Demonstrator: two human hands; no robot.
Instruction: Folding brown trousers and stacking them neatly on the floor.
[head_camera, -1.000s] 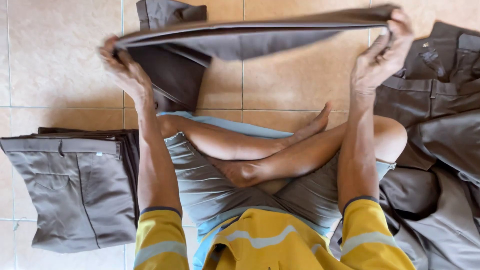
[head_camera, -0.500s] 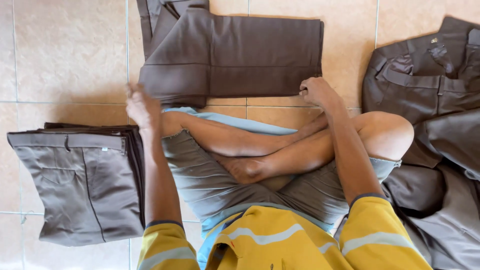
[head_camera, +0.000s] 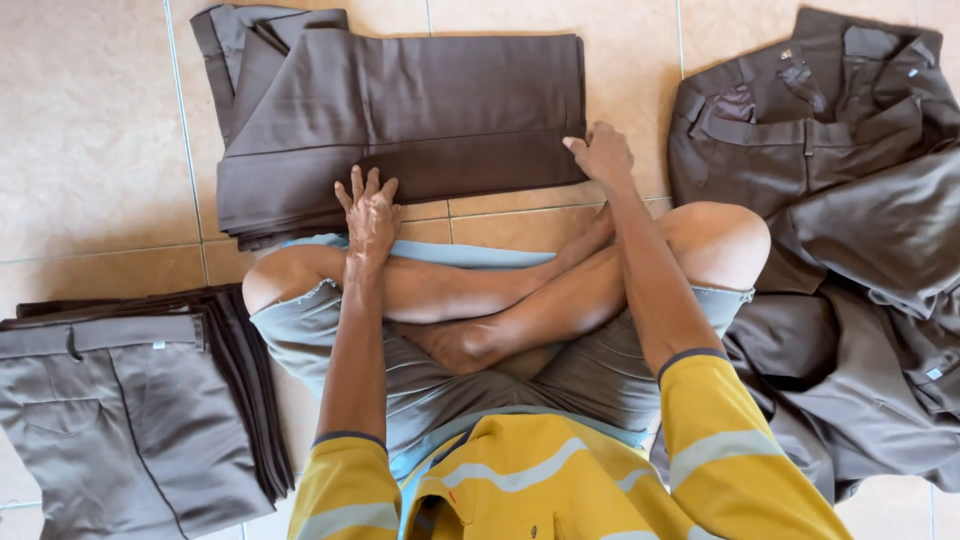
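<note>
A person sits cross-legged on a tiled floor, seen from above, in a yellow striped shirt and grey shorts. Straight ahead of the knees lies a pair of dark brown trousers, folded flat into a wide rectangle. All places here are given from these trousers. The left hand rests palm down on their near edge, towards the left end, with the fingers spread and flat. It grips nothing. The right hand sits at the near right corner, fingers loosely curled, and touches the cloth's edge; whether it pinches the fabric cannot be told. The two hands are well apart, one towards each end of the near edge. Below the trousers and to the left, beside the person's knee, is a neat stack of folded trousers, with a lighter grey-brown pair on top showing its waistband and back pocket. To the right of the trousers, past the person's other knee, lies a loose, unfolded pile of similar brown trousers, rumpled and overlapping, running down along the person's side.
</note>
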